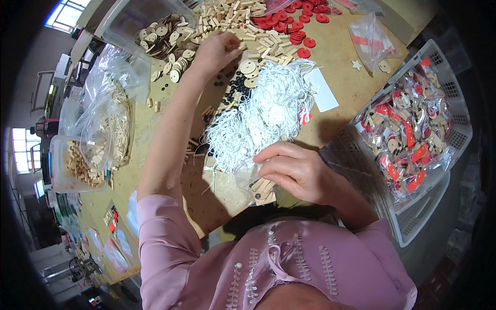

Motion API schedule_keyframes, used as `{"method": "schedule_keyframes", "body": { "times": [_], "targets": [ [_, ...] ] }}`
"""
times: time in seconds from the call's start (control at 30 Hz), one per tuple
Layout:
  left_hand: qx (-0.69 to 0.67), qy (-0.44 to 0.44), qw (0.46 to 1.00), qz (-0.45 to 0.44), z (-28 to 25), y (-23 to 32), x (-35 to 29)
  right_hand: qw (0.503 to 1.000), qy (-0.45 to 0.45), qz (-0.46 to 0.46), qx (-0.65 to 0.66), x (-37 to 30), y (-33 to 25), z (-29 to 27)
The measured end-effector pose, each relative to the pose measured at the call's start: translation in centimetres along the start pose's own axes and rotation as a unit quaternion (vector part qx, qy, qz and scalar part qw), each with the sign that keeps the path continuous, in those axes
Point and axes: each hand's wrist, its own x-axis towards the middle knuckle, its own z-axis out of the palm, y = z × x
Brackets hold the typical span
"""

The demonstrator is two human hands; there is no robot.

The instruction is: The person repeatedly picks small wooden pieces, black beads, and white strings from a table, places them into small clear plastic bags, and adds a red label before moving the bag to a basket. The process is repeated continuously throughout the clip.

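My left hand (217,53) reaches over the far heap of small wooden blocks (227,18), its fingers bent together among the pieces. A pale block touches its fingertips, but what lies between them is hidden. Close to the table's front edge, my right hand (302,173) pinches the rim of a clear plastic bag (247,176). Inside that bag are several wooden sticks (265,187) and a small black ring. Between both hands spreads a tangled pile of white cords (274,98). Black rings (237,85) and round wooden discs (248,67) lie beside the cords.
Red discs (297,26) cover the table's back. More wooden discs (160,36) spill before a clear bin (116,20). At right stands a white crate (460,111) of filled bags. Left are a tub (59,170) of blocks and a bag of sticks (119,124).
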Motion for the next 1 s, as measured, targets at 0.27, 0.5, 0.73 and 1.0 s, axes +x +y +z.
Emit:
{"method": "schedule_keyframes", "body": {
  "times": [0.27,0.5,0.73,1.0],
  "targets": [
    [0.007,0.029,0.999,0.028,-2.0,-3.7,-4.3,0.999,-0.024,0.017,0.029,0.1,0.3,0.2],
    [-0.019,0.048,0.999,-0.001,-1.9,-1.7,-5.4,0.999,-0.033,0.012,0.015,0.0,0.2,1.0],
    [-0.034,-0.003,0.999,-0.013,-1.2,-2.5,-4.7,0.999,-0.044,0.018,0.005,0.1,-0.3,1.5],
    [-0.668,0.022,0.708,-0.228,-2.9,-3.2,-7.1,0.999,-0.036,0.012,-0.003,-0.1,0.0,1.6]
  ]
}}
